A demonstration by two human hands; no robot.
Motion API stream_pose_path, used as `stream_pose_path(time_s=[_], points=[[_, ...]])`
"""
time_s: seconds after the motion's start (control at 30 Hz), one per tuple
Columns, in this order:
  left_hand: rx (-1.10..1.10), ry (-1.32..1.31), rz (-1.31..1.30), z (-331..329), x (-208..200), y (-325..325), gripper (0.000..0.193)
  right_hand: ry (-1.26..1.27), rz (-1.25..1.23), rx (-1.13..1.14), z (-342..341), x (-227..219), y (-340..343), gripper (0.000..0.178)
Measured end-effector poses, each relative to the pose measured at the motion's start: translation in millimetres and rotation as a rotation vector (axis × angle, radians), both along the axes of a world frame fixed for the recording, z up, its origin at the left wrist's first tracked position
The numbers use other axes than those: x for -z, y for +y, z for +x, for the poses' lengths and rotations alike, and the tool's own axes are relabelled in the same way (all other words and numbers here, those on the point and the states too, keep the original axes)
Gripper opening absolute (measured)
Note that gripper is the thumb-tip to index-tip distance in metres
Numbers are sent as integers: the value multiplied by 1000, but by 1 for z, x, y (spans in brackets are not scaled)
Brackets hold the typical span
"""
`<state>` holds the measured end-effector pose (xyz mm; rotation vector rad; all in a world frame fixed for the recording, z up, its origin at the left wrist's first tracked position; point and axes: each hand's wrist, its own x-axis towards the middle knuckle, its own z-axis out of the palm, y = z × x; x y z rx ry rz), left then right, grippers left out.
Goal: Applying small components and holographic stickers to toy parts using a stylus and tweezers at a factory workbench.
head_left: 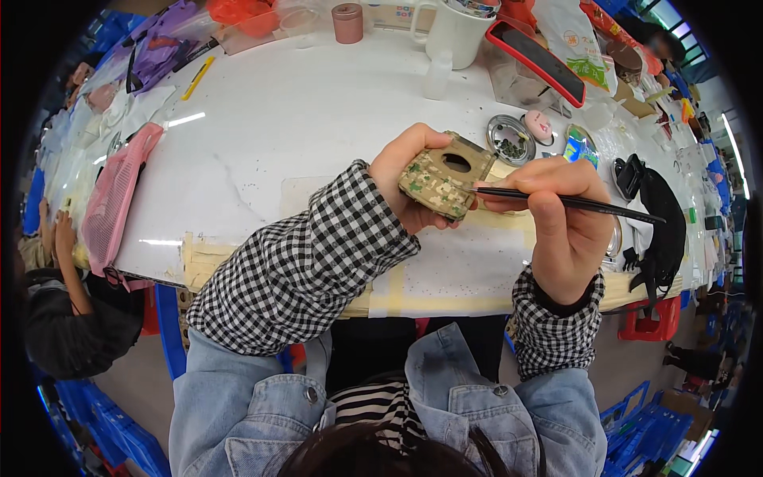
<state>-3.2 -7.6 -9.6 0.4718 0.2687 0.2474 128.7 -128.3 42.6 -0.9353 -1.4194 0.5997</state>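
Observation:
My left hand (404, 163) is closed around a small camouflage-patterned case (433, 181) in tan, green and brown, with a dark oval opening in its upper face. It is held above the white table, tilted toward me. My right hand (566, 208) pinches a thin black pen-like tool (576, 203), perhaps a fine brush. The tool's tip points left and meets or nearly meets the case's right side. Just beyond the hands stands a round metal tin (510, 139) with small dark bits inside.
Beside the tin are a pink round item (538, 126) and a phone in a red case (536, 62). A white mug (455, 32) and small translucent bottle (438, 75) stand farther back. A pink mesh pouch (119, 203), yellow cutter (198, 78) and black bag (661, 222) lie around. Another person (83, 314) sits left.

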Motion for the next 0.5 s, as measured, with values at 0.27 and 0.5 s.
stream_pose_path(time_s=[0.27,0.5], points=[[-6,67,34,-1,-5,-1,42,-77,32,51,-2,1,0,9],[-23,100,35,-2,-8,-3,42,-86,21,71,-2,2,-1,9]])
